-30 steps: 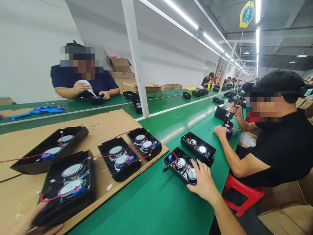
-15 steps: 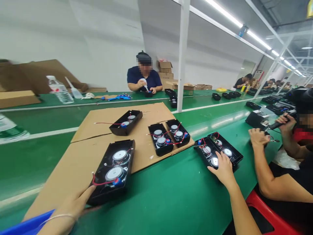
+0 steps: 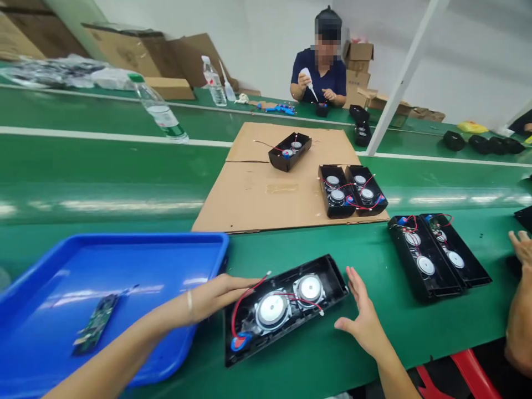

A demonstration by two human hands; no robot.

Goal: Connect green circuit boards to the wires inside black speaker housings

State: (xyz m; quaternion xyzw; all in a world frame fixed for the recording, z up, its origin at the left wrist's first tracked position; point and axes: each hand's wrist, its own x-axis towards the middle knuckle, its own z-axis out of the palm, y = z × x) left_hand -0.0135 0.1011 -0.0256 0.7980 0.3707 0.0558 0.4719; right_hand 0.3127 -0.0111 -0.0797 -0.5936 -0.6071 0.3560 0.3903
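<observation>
black plastic speaker housing point(image 3: 286, 302) lies open side up on the green table point(image 3: 124, 183), at about 6 o'clock in the view, angled so its far end points toward 2 o'clock. two round silver drivers point(image 3: 310, 288) sit inside it, red wires looping over them to a blue part at the near-left end.

left hand point(image 3: 220, 293) comes in from 8 o'clock, fingers extended and loose, tips touching the housing's left edge; not gripping it. right hand point(image 3: 363, 318) is at the 3 o'clock side of the housing, palm open, fingers spread, just beside the right end; contact cannot be told.

blue tray point(image 3: 124, 260) at 9 o'clock, touching or nearly touching the housing's left corner. one green circuit board point(image 3: 95, 324) lies in it, apart from the housing.

progress, judged: drivers are seated and wired in this unit; no board shows inside it, and the board in the tray is untouched, so that fitting looks not yet done. no cover on the housing.

at 3 o'clock, two similar housings point(image 3: 436, 257) side by side. on the cardboard sheet point(image 3: 257, 194) at 12 o'clock, three more housings with drivers. a co-worker's hand point(image 3: 521, 246) shows at the right edge. another person sits across the far table at 12 o'clock, holding a white bottle.
</observation>
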